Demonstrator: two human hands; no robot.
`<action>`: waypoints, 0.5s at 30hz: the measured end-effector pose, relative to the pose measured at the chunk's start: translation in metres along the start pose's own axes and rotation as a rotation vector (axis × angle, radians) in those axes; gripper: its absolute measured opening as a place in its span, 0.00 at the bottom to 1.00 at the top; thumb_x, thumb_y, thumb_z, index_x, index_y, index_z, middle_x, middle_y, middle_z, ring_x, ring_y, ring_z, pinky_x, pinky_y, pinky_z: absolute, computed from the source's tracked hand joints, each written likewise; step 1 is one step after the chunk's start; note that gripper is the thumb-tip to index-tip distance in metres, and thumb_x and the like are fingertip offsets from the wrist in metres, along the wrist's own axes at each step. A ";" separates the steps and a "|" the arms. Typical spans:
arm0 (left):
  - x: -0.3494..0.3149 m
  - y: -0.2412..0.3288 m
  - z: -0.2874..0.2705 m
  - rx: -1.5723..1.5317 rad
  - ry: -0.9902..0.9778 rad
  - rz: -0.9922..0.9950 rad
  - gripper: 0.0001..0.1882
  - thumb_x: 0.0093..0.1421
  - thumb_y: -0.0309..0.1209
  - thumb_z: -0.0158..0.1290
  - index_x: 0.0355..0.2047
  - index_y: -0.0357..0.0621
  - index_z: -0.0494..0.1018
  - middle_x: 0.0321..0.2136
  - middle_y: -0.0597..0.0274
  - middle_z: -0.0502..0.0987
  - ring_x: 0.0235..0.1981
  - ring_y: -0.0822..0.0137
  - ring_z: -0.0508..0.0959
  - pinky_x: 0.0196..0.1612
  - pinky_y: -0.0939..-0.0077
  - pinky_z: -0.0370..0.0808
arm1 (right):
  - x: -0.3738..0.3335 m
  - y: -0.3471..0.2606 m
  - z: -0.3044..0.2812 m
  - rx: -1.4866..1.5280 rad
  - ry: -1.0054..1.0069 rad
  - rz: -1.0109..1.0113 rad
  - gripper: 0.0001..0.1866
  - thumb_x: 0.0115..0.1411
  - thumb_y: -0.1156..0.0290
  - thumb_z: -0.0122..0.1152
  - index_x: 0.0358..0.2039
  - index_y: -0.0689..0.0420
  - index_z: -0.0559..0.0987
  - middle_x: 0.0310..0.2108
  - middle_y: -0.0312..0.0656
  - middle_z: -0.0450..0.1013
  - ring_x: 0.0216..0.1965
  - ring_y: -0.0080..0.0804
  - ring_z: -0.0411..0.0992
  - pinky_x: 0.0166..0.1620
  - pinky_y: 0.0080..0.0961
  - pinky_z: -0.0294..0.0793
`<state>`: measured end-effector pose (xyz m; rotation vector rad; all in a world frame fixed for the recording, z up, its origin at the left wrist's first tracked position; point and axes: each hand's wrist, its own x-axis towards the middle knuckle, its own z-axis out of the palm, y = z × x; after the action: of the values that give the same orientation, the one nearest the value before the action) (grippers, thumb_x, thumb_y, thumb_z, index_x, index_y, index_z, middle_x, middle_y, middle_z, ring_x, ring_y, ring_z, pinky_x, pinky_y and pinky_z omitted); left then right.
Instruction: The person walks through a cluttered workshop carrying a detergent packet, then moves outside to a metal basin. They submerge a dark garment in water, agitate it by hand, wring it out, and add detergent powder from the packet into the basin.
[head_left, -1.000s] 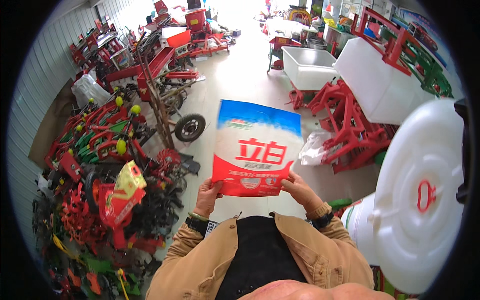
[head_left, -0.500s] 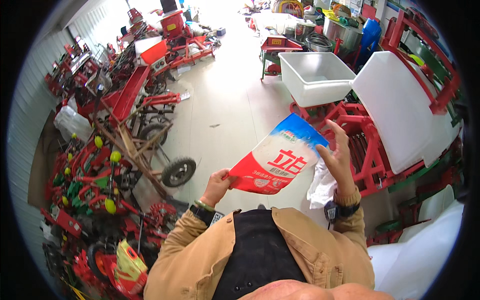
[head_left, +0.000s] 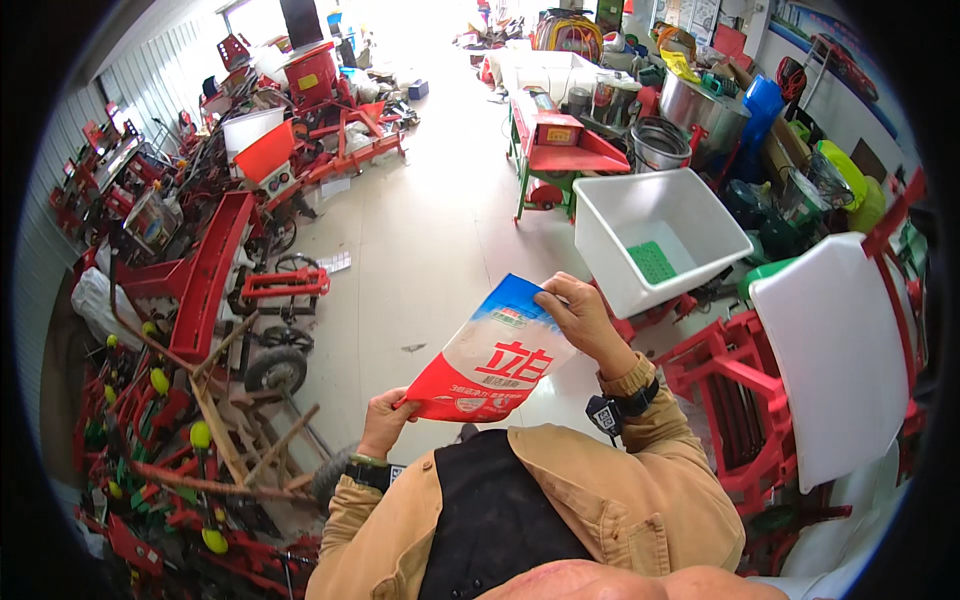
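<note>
A flat-looking plastic detergent bag [head_left: 483, 362], blue at the top, white in the middle and red at the bottom, is held tilted in front of my body. My left hand [head_left: 385, 422] pinches its lower left red corner, thumb on the front. My right hand [head_left: 585, 318] grips the upper right edge near the blue end, fingers closed on the plastic. The bag's printed side faces up towards me; its back is hidden. Both wrists carry dark bands.
A white tub [head_left: 655, 220] with a green piece inside stands right, near a red and green machine [head_left: 560, 145]. A red frame [head_left: 735, 400] with a white hopper [head_left: 840, 360] is close at right. Red machinery [head_left: 210, 280] and a wheel [head_left: 276, 370] crowd the left of the pale floor [head_left: 410, 240].
My right hand, earlier spread at the bag's right edge, now closes on its upper edge. The bag and both hands have shifted left and lower in view. The surroundings have shifted too.
</note>
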<state>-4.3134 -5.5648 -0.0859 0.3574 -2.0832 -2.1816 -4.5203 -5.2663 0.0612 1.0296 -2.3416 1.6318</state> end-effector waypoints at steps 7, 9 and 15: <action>0.232 0.019 -0.024 0.126 -0.246 -0.061 0.12 0.59 0.27 0.60 0.43 0.36 0.79 0.30 0.64 0.81 0.27 0.75 0.79 0.32 0.81 0.79 | 0.105 0.098 -0.013 -0.088 0.257 0.101 0.07 0.61 0.72 0.60 0.30 0.64 0.79 0.25 0.42 0.71 0.28 0.29 0.70 0.34 0.24 0.68; 0.296 0.020 -0.026 0.028 -0.258 -0.044 0.12 0.59 0.27 0.60 0.43 0.35 0.79 0.30 0.63 0.81 0.27 0.75 0.79 0.32 0.80 0.79 | 0.139 0.130 -0.017 -0.100 0.327 0.193 0.07 0.61 0.72 0.60 0.30 0.64 0.79 0.24 0.41 0.71 0.28 0.27 0.69 0.33 0.24 0.68; 0.469 0.031 -0.038 0.104 -0.192 0.023 0.08 0.61 0.25 0.58 0.39 0.34 0.80 0.30 0.62 0.81 0.28 0.74 0.80 0.33 0.80 0.81 | 0.288 0.212 -0.014 -0.072 0.387 0.164 0.07 0.61 0.72 0.61 0.30 0.63 0.79 0.23 0.39 0.71 0.27 0.26 0.68 0.32 0.23 0.67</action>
<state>-4.7606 -5.7144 -0.1024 0.1366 -2.2925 -2.1782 -4.8677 -5.3471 0.0277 0.4638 -2.2449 1.6120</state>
